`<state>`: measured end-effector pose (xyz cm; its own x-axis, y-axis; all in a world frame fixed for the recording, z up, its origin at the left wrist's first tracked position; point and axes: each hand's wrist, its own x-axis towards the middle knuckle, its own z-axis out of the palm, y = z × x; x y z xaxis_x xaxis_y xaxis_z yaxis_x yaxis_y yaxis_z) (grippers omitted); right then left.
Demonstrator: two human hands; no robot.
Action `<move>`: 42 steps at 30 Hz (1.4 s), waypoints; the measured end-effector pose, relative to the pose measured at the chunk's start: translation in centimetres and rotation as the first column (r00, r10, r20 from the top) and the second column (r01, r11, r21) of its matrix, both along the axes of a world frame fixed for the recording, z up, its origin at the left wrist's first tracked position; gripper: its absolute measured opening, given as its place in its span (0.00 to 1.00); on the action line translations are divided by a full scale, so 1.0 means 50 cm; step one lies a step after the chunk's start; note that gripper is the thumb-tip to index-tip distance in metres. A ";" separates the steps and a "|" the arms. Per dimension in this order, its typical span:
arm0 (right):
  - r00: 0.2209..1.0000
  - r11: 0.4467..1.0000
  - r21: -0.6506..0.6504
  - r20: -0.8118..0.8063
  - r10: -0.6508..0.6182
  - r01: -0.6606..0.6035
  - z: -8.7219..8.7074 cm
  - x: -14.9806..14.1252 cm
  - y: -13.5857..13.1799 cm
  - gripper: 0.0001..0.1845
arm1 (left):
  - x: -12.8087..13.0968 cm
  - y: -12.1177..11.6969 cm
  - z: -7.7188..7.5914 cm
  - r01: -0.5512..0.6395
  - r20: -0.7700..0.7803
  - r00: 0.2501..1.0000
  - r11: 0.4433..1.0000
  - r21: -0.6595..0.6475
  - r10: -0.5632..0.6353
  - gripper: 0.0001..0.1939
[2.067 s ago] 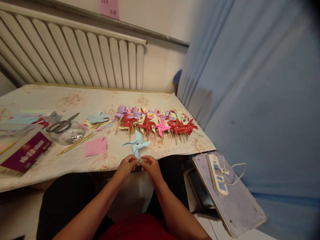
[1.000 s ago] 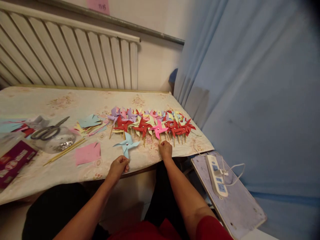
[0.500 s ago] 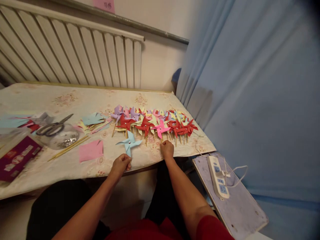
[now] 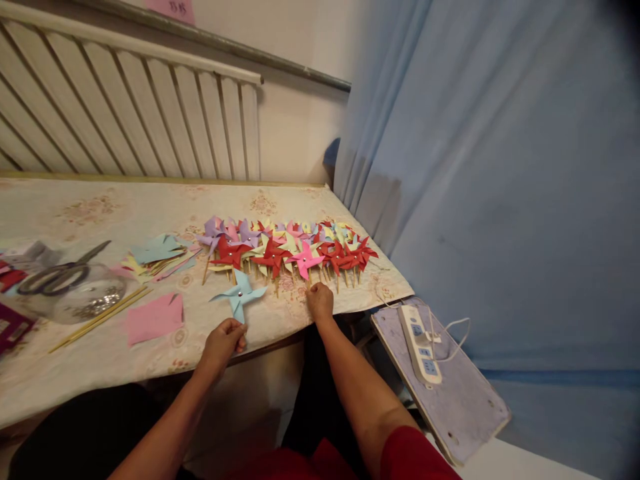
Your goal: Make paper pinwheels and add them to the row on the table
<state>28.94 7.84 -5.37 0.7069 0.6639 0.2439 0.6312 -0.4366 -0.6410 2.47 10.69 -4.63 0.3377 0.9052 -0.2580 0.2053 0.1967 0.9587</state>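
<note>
Moved away from left hand, right hand is now pinching stick of pink pinwheel; left hand is pinching blue pinwheel low down, near front of tabletop. Hands are handling separate pinwheels.

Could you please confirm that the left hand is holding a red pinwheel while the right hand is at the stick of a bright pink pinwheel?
Not quite: the head view shows the left hand holding a light blue pinwheel, not a red one. The right hand is indeed at the stick of a bright pink pinwheel.
</note>
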 end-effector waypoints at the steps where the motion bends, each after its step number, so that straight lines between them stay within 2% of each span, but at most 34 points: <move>1: 1.000 1.000 0.011 -0.010 -0.004 0.004 0.000 0.000 -0.002 0.05 | 0.000 0.000 0.001 -0.002 -0.001 1.000 1.000 -0.001 0.002 0.15; 8: 0.996 0.997 0.060 -0.085 -0.033 0.039 0.000 0.001 -0.021 0.06 | 0.000 0.001 -0.003 -0.006 0.026 1.000 1.000 -0.001 0.006 0.16; 18: 0.996 0.996 0.082 -0.089 0.026 -0.019 -0.002 -0.008 -0.037 0.09 | -0.004 -0.001 -0.007 -0.011 0.086 0.996 0.999 -0.045 0.015 0.14; 29: 0.978 0.977 0.094 -0.068 0.196 -0.189 -0.004 -0.033 -0.040 0.09 | -0.010 0.002 -0.023 -0.003 0.104 0.995 1.000 -0.030 0.007 0.13; 35: 0.945 0.942 0.120 -0.058 0.321 -0.312 0.001 -0.060 -0.044 0.08 | -0.010 0.006 -0.022 0.003 0.094 0.996 1.000 -0.027 0.000 0.13; 39: 0.917 0.916 0.123 -0.074 0.393 -0.383 0.005 -0.084 -0.049 0.07 | -0.008 0.006 -0.016 -0.003 0.089 0.996 1.000 -0.027 0.005 0.14; 42: 0.881 0.888 0.156 -0.133 0.454 -0.433 0.006 -0.104 -0.051 0.07 | 0.003 0.000 0.000 0.002 0.084 0.996 0.999 -0.049 0.002 0.14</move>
